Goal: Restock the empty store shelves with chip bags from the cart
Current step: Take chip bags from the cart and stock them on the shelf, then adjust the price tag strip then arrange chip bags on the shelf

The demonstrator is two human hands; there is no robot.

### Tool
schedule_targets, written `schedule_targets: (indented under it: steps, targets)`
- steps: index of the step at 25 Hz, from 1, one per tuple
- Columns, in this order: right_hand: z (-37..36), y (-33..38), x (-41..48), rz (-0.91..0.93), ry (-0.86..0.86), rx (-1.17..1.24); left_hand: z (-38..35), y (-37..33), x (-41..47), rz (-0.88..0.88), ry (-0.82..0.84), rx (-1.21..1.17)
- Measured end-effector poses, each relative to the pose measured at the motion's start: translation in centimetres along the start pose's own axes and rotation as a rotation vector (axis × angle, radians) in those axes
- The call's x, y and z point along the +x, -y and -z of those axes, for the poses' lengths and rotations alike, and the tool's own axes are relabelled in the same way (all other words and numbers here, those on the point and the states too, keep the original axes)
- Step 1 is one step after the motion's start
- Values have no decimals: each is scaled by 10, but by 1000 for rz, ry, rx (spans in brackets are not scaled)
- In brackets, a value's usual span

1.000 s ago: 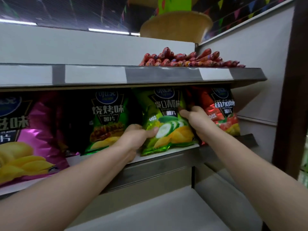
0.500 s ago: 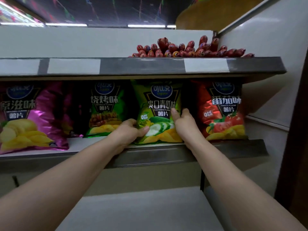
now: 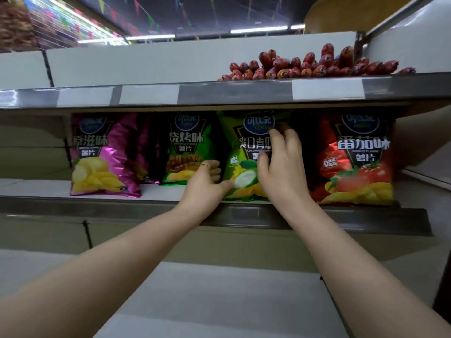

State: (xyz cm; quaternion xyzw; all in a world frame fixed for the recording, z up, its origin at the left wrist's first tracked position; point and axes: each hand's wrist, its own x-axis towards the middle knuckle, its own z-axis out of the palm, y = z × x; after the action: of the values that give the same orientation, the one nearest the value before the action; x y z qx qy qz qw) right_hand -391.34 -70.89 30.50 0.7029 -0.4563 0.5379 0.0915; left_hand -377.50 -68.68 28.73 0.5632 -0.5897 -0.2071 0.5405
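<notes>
Head view: cucumber bag [image 3: 240, 152] partly behind right hand [image 3: 283, 172]

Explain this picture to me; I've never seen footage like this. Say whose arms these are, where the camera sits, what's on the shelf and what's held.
There is no machine here. A person wears one camera on the head, so you look along their own bare arms. The shelf carries four chip bags standing in a row: a pink bag, a green bag, a lime bag and a red bag. Red sausages are piled on the upper shelf. The left hand seems to pinch the lime bag's lower left corner, thumb in front. The right hand lies on its front, fingers straight.
</notes>
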Motion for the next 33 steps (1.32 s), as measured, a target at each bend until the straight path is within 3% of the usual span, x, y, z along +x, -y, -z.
schedule_targets:
  steps: [6, 15, 23, 33]
  targets:
    - [-27, 44, -14, 214, -104, 143, 33, 2, -36, -136, -67, 101]
    - [-87, 183, -32, 248, -77, 555, 185, 33, -81, -23, -288, 40]
    - [-168, 371, -94, 186, 58, 867, 371, 86, -150, 54, -507, 103]
    - [-266, 570, -171, 150, 413, 1155, 550, 151, -218, 211, -737, 206]
